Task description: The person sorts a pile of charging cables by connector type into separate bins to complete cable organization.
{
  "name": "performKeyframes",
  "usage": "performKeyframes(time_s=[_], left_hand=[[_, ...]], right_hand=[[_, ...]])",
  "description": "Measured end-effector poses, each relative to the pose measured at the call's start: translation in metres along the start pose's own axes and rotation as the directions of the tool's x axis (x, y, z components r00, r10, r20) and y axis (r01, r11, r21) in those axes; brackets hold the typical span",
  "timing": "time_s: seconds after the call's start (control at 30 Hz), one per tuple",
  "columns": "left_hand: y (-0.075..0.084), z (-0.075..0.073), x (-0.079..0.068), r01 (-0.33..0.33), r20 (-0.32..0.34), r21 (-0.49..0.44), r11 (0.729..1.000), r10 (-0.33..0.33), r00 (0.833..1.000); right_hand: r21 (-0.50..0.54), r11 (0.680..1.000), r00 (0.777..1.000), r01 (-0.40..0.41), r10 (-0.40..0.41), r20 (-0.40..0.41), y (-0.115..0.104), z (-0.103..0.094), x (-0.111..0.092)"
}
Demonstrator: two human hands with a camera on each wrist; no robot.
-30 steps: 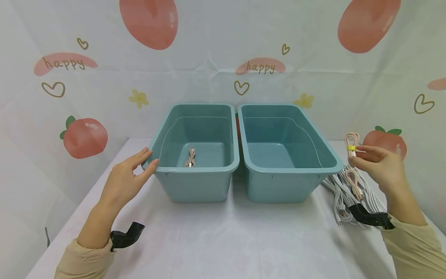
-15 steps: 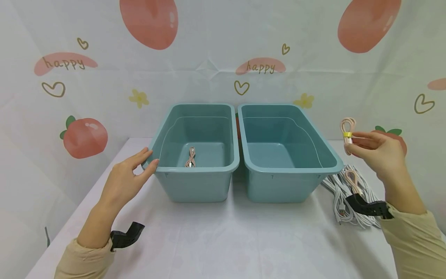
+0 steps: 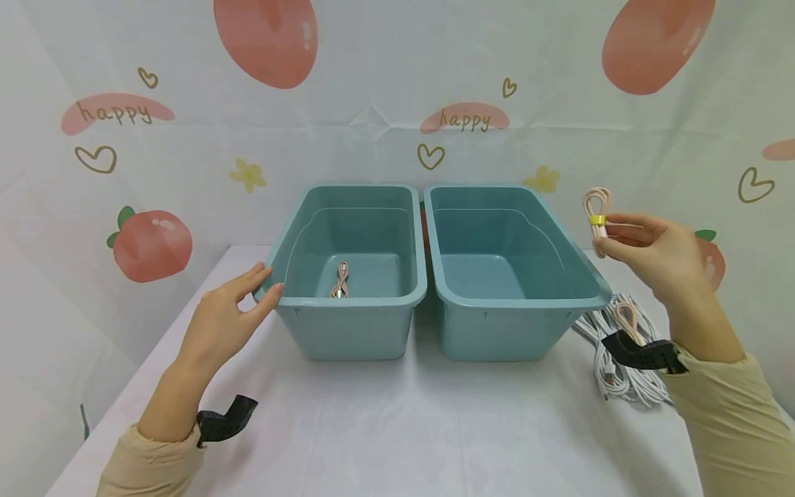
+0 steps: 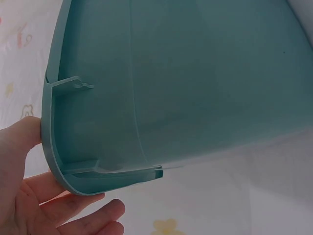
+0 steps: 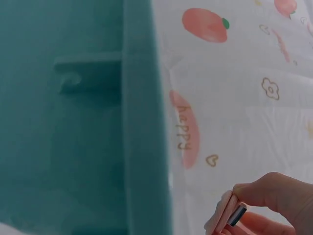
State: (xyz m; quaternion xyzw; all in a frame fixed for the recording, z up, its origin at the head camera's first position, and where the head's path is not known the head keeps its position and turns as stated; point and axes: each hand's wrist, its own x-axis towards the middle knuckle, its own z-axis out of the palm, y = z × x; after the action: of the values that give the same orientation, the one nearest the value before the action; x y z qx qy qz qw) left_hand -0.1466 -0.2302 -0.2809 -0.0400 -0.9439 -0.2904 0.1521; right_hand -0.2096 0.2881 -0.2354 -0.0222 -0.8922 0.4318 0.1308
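Note:
My right hand (image 3: pixel 661 252) pinches a coiled pale-pink USB cable (image 3: pixel 597 206), bundled with a yellow tie, in the air just off the right bin's right rim. The right wrist view shows this cable's metal plug (image 5: pixel 237 214) beside the thumb. My left hand (image 3: pixel 226 317) rests on the near left corner of the left blue-green bin (image 3: pixel 348 331), thumb and fingers lying across the rim; the left wrist view shows this corner (image 4: pixel 51 152) from below. Inside that bin lies another pink cable bundle (image 3: pixel 339 281). The right bin (image 3: pixel 491 331) shows a bare floor.
On the table (image 3: pixel 397 428), right of the right bin, lies a pile of white cables (image 3: pixel 627 379) with a pink cable (image 3: pixel 627 319) on top, partly hidden by my right wrist's black strap (image 3: pixel 642 352). A printed white cloth (image 3: pixel 373 90) hangs behind both bins.
My right hand has lifted the pink cable from above the pile, moving up and left toward the right bin. The left hand and both bins have stayed in place.

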Motion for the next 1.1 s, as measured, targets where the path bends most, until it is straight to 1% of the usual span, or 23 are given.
performKeyframes(time_s=[0.2, 0.43, 0.6, 0.77, 0.87, 1.1], left_hand=[[0.001, 0.000, 0.000, 0.001, 0.006, 0.001, 1.000, -0.001, 1.000], [0.001, 0.000, 0.000, 0.002, 0.007, 0.001, 1.000, -0.002, 1.000], [0.001, -0.001, 0.000, 0.001, 0.003, 0.000, 1.000, -0.001, 1.000], [0.001, 0.000, -0.001, 0.009, 0.010, -0.002, 1.000, -0.009, 1.000], [0.001, 0.000, -0.001, 0.012, 0.015, -0.002, 1.000, -0.012, 1.000], [0.002, -0.001, -0.001, 0.018, 0.019, -0.002, 1.000, -0.018, 1.000]], right_hand=[[-0.014, 1.000, 1.000, 0.027, -0.027, -0.004, -0.015, 0.006, 0.004], [0.060, 0.995, 0.997, 0.082, -0.083, 0.005, -0.035, 0.016, 0.006], [0.037, 0.991, 0.991, 0.130, -0.131, 0.018, -0.049, 0.026, 0.009], [0.023, 0.984, 0.983, 0.179, -0.180, 0.022, -0.065, 0.037, 0.010], [-0.006, 0.977, 0.977, 0.213, -0.213, 0.028, -0.074, 0.044, 0.010], [0.032, 0.958, 0.955, 0.283, -0.285, 0.076, -0.091, 0.061, 0.012]])
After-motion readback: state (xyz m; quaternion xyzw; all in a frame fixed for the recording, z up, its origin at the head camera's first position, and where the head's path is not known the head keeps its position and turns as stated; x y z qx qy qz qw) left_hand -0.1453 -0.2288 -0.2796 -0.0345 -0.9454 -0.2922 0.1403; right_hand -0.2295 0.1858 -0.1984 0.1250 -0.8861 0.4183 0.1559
